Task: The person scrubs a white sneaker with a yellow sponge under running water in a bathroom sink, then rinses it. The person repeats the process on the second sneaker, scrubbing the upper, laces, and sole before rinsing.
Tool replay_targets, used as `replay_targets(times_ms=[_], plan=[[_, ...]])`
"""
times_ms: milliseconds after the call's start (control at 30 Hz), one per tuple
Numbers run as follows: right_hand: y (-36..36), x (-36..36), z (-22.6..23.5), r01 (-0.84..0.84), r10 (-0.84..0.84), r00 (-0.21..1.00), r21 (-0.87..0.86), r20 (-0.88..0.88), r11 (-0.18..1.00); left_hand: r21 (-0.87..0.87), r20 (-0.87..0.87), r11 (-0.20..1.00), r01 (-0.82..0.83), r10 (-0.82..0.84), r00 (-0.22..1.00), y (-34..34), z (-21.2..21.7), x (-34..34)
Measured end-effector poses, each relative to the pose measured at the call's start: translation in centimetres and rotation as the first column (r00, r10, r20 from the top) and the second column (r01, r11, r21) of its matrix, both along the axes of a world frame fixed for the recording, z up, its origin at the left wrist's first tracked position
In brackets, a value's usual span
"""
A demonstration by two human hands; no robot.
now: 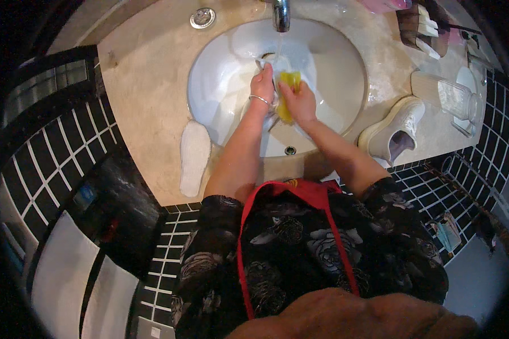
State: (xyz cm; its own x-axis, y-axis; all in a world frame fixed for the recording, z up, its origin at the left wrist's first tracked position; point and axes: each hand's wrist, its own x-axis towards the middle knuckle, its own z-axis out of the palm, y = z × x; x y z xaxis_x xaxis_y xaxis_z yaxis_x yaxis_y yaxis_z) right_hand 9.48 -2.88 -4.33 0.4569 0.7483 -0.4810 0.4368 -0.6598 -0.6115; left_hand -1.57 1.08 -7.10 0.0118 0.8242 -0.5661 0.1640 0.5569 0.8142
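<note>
My left hand [262,85], with a bangle at the wrist, is closed on a whitish shoe [270,120] inside the washbasin [203,73]. Hands and forearms hide most of that shoe, so its shape shows only in parts. A yellow oblong scrub brush [286,110] is gripped in my right hand [301,103], close against the shoe's right side. Its bristles cannot be made out. Above both hands is the chrome faucet [281,16], with a thin stream of water seeming to fall from it.
On the counter [147,85], a white insole [195,158] lies left of the basin. To the right rest another white shoe [393,131] and a clear ribbed container [444,93]. A brown tissue box [415,25] stands at the back right; a round metal cap [202,18] is set back left.
</note>
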Motion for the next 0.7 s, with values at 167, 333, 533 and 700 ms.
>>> replay_targets(times_ms=[167, 333, 533, 700], plan=[[5.2, 0.1, 0.5, -0.177, 0.154, 0.97, 0.113, 0.187, 0.978, -0.001, -0.06, 0.997, 0.081, -0.081, 0.995, 0.1, -1.1, -0.1], [1.5, -0.5, 1.4, -0.133, 0.131, 0.991, 0.093, 0.025, 0.987, -0.09, 0.103, 0.995, -0.054, 0.063, 0.993, 0.0, -1.3, 0.0], [4.0, -0.1, 1.3, -0.211, 0.188, 0.97, 0.15, 0.152, 0.966, -0.053, -0.07, 0.998, 0.032, -0.036, 0.997, 0.2, -0.7, -0.2], [4.3, -1.6, 2.8, -0.127, 0.116, 0.991, 0.182, 0.072, 0.975, -0.065, 0.012, 0.998, -0.01, 0.011, 1.0, 0.3, -0.3, -0.2]])
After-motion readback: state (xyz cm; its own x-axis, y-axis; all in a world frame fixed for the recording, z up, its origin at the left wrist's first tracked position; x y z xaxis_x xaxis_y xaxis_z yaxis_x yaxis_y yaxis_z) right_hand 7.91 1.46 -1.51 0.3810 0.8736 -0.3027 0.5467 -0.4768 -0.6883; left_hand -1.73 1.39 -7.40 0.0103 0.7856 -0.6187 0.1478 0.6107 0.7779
